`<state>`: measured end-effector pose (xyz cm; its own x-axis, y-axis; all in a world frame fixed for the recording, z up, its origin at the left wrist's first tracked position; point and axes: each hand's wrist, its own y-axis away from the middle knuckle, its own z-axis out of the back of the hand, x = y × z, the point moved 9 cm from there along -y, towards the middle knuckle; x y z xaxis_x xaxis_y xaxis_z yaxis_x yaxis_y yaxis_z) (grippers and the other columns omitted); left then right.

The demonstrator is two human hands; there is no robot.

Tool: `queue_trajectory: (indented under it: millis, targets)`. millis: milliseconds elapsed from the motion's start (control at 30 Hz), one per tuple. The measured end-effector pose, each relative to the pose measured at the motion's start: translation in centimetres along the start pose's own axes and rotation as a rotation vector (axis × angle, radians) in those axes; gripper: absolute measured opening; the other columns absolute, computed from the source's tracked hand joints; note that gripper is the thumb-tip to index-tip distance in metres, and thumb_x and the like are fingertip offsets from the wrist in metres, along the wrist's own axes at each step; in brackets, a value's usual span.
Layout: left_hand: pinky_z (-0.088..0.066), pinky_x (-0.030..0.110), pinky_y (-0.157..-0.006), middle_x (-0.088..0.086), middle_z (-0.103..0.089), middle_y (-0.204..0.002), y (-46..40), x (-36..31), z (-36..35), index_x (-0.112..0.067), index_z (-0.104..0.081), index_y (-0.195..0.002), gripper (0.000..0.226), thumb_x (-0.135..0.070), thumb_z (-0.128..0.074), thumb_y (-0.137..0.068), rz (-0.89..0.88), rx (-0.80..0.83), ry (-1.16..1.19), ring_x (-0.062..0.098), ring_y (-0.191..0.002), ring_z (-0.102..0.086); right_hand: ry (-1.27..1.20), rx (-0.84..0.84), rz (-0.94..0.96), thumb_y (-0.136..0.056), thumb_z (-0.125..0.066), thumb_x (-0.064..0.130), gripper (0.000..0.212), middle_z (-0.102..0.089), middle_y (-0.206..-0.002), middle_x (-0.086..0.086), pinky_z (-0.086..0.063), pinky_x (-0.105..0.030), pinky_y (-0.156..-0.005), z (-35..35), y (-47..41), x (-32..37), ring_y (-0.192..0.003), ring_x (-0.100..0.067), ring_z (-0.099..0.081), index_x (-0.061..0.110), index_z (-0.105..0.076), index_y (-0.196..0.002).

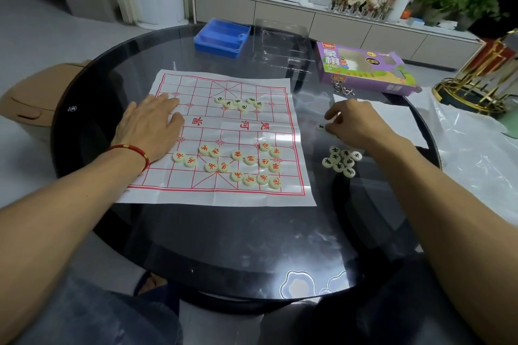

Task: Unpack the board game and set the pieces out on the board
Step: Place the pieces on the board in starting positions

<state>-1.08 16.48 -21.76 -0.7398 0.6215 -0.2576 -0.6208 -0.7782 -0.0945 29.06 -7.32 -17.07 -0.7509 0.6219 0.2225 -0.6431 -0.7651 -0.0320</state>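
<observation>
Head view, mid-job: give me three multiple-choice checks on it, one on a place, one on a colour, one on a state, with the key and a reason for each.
1. Where does the off-board cluster of pieces lie?
A. on the table right of the board
B. in the blue tray
C. inside the box

2. What colour are the characters on the pieces in the board's near half?
A. black
B. red
C. blue

3. What is the left hand doing?
A. pinching a piece
B. lifting the box
C. lying flat on the board

Key:
1 A: the black-marked cluster sits on the table, right of the board, near the right hand.
2 B: the near pieces carry red characters.
3 C: the left hand rests with straight fingers on the board's left edge, holding nothing.
</observation>
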Motion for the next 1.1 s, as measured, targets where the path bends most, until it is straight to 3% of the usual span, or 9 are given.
queue_trajectory:
  millis: [100,267,367,533,700,767,867,1000,1100]
  targets:
    - [-0.018,0.055,-0.122,0.007,-0.036,-0.159,0.0,0.0,0.0,-0.021,-0.04,-0.151,0.051,-0.042,-0.034,-0.105,0.002,-0.004,0.01,0.031,-0.145,-0.035,0.026,-0.02,0.052,-0.094,-0.071,0.03,0.034,-0.07,-0.115,-0.015,-0.054,-0.04,-0.088,-0.4,0.1,1.3,-0.104,-0.033,-0.064,0.011,-0.07,-0.122]
    - [-0.016,0.055,-0.122,0.007,-0.036,-0.159,0.1,0.0,0.1,-0.021,-0.039,-0.151,0.051,-0.042,-0.034,-0.105,0.005,-0.006,0.019,0.031,-0.146,-0.034,0.106,-0.045,0.137,-0.093,-0.07,0.015,0.016,-0.074,-0.104,-0.015,-0.052,-0.036,-0.08,-0.6,0.1,3.1,-0.094,-0.033,-0.066,0.007,-0.076,-0.105]
    - [-0.017,0.055,-0.122,0.007,-0.036,-0.159,0.2,-0.2,0.2,-0.02,-0.04,-0.151,0.051,-0.042,-0.034,-0.105,0.004,-0.007,0.016,0.03,-0.146,-0.034,0.044,-0.094,0.14,-0.094,-0.069,0.02,0.015,-0.075,-0.096,-0.011,-0.057,-0.041,-0.078,0.1,-0.7,4.6,-0.084,-0.029,-0.067,0.008,-0.075,-0.101]
    - [-0.016,0.053,-0.122,0.006,-0.037,-0.158,0.4,-0.2,0.4,-0.021,-0.041,-0.15,0.05,-0.042,-0.034,-0.105,0.009,-0.03,0.032,0.029,-0.146,-0.034,-0.062,-0.075,0.188,-0.095,-0.069,0.027,0.022,-0.075,-0.105,-0.009,-0.052,-0.032,-0.072,-0.7,-3.2,9.5,-0.091,-0.025,-0.068,0.011,-0.075,-0.108]
    - [-0.017,0.054,-0.122,0.005,-0.038,-0.158,0.4,-0.1,0.3,-0.021,-0.042,-0.15,0.051,-0.043,-0.033,-0.105,0.001,-0.032,0.034,0.028,-0.146,-0.034,-0.097,-0.018,0.067,-0.097,-0.065,0.028,0.026,-0.073,-0.103,-0.01,-0.036,-0.022,-0.05,-2.5,-4.6,10.2,-0.084,-0.025,-0.063,0.006,-0.075,-0.105]
    - [-0.017,0.054,-0.122,0.006,-0.038,-0.158,0.4,0.0,0.3,-0.021,-0.042,-0.15,0.051,-0.043,-0.034,-0.105,0.0,-0.034,0.035,0.028,-0.146,-0.034,-0.139,-0.051,0.061,-0.098,-0.058,0.015,0.022,-0.074,-0.099,-0.013,-0.046,-0.023,-0.055,-1.8,-4.6,9.5,-0.085,-0.029,-0.067,0.003,-0.076,-0.102]
    - [-0.018,0.054,-0.122,0.006,-0.039,-0.157,0.3,-0.1,0.3,-0.02,-0.042,-0.15,0.051,-0.042,-0.034,-0.105,-0.007,-0.04,0.034,0.028,-0.145,-0.035,-0.13,-0.007,0.126,-0.1,-0.054,0.001,0.025,-0.073,-0.102,-0.01,-0.057,-0.029,-0.074,-0.8,-3.2,7.5,-0.087,-0.023,-0.071,0.008,-0.073,-0.114]
    - [-0.018,0.054,-0.122,0.007,-0.039,-0.157,0.3,-0.2,0.4,-0.019,-0.042,-0.15,0.05,-0.041,-0.034,-0.105,-0.009,-0.033,0.026,0.029,-0.145,-0.035,0.03,0.105,0.317,-0.095,-0.069,0.012,0.018,-0.073,-0.101,-0.001,-0.058,-0.024,-0.074,0.6,0.6,5.1,-0.079,-0.01,-0.068,0.018,-0.073,-0.111]
    - [-0.018,0.055,-0.122,0.007,-0.039,-0.157,0.2,-0.1,0.3,-0.02,-0.042,-0.15,0.05,-0.042,-0.035,-0.105,-0.005,-0.026,0.022,0.03,-0.145,-0.035,0.032,0.208,0.354,-0.089,-0.076,0.026,0.02,-0.072,-0.1,0.007,-0.048,-0.012,-0.068,1.1,3.6,3.7,-0.082,-0.001,-0.065,0.024,-0.073,-0.109]
